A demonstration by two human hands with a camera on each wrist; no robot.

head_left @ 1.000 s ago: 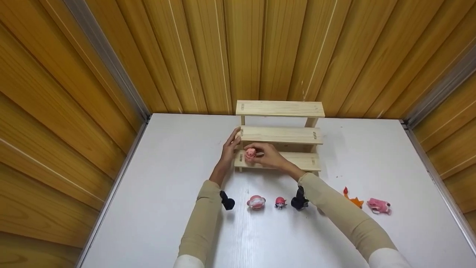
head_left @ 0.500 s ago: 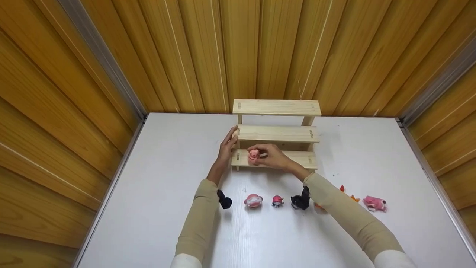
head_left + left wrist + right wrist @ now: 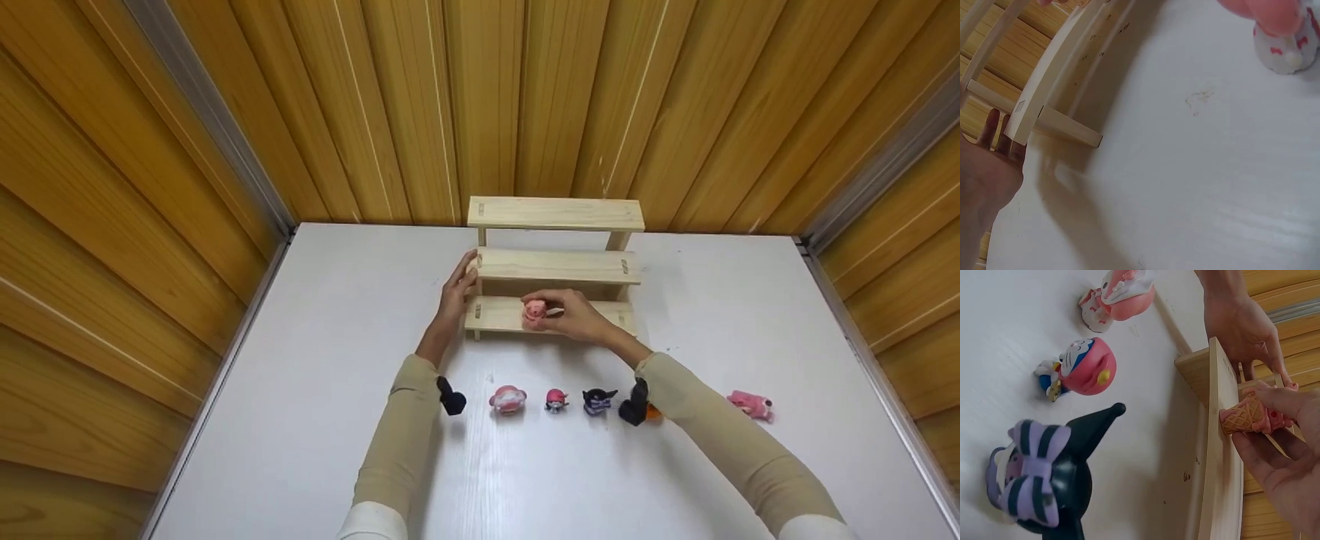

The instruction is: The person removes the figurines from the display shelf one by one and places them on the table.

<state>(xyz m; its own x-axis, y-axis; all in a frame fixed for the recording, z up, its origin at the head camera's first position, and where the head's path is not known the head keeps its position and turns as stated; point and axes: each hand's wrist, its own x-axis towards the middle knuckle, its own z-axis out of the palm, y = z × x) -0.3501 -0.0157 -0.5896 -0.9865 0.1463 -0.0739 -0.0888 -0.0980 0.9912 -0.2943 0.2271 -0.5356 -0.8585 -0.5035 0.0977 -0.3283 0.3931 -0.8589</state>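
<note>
My right hand (image 3: 574,316) pinches a pink ice-cream-cone figurine (image 3: 534,315) between thumb and fingers, over the middle of the lowest tier of a three-tier wooden display shelf (image 3: 555,212). In the right wrist view, the figurine's brown waffle-cone base (image 3: 1242,417) is right at the tier's board. My left hand (image 3: 454,300) rests against the left end of the shelf, its fingers extended along the side by the middle tier. The left wrist view shows these fingers (image 3: 989,132) partly hidden behind the lowest board.
In front of the shelf stand a pink-and-white figurine (image 3: 508,400), a red-hooded figurine (image 3: 556,400) and a black figurine with a striped purple bow (image 3: 1037,467). An orange thing (image 3: 653,412) is mostly hidden by the right wrist camera. A pink figurine (image 3: 751,406) lies farther right.
My right hand has moved right along the lowest tier with the ice-cream-cone figurine, from near its left end to its middle. My left hand stays against the shelf's left side.
</note>
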